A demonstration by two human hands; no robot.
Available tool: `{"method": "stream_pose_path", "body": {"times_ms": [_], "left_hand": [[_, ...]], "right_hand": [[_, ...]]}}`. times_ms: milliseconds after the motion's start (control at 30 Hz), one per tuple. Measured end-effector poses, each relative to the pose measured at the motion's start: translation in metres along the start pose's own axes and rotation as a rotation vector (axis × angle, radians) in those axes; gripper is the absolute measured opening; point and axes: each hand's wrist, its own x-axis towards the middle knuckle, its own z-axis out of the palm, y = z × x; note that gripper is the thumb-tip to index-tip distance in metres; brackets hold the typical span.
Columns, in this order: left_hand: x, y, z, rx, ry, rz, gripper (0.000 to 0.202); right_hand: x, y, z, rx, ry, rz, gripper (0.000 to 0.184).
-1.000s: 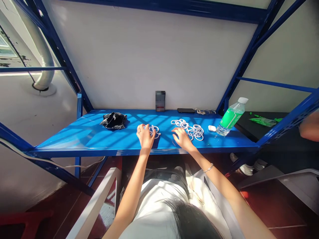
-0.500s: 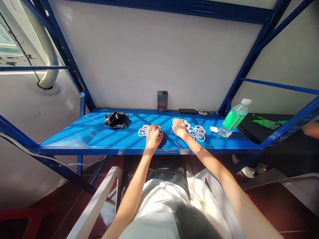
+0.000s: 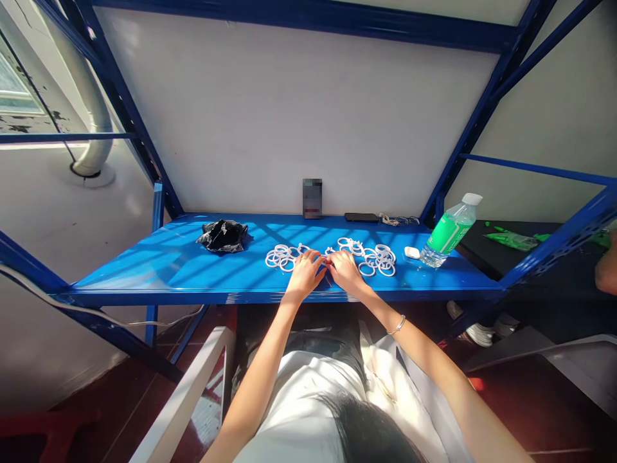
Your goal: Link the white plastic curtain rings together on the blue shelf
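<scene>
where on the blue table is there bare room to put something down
Widest is the table's left end, from its edge to the bag. A narrower patch lies between the dark box and the left rings. It's crowded front middle, where the left hand and right hand come close together, and rightward among the right rings, white case and bottle.

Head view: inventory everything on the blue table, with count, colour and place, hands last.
White rings: too overlapped to count, white, clustered across the middle
Crumpled bag: one, black, left
Upright object: one, dark, back centre
Flat device: one, black, right of upright object
Cable: count unclear, pale, beside flat device
Bottle: one, clear with green label, right
Small case: one, white, beside bottle
Left hand: one, bare, front centre
Right hand: one, bare, beside left hand
</scene>
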Motion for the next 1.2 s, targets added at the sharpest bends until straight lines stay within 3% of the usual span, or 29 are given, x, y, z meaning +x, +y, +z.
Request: {"method": "stream_pose_path", "body": {"times_ms": [233,367,500,700,833,1000,1200], "left_hand": [[0.000,0.002,0.001,-0.116,-0.002,0.049,0.014],[0.000,-0.002,0.000,-0.317,0.004,-0.045,0.014],[-0.001,-0.001,-0.001,-0.519,0.032,-0.150,0.027],[0.000,0.002,-0.006,-0.896,0.116,-0.431,0.039],[0.000,0.002,-0.010,-0.981,0.116,-0.500,0.040],[0.000,0.003,-0.011,-1.032,0.085,-0.485,0.041],[-0.002,0.007,-0.009,-0.911,0.041,-0.236,0.057]], "right_hand": [[-0.017,-0.001,-0.015,0.235,-0.010,-0.003,0.020],[-0.015,-0.001,-0.020,0.218,-0.050,0.090,0.026],[-0.013,0.004,-0.024,0.173,0.004,0.184,0.026],[-0.015,-0.001,-0.030,0.184,-0.006,0.000,0.019],[-0.016,-0.004,-0.029,0.117,0.004,-0.044,0.020],[-0.015,0.001,-0.022,0.063,0.061,-0.029,0.027],[-0.016,0.006,-0.018,0.062,0.117,-0.046,0.030]]}}
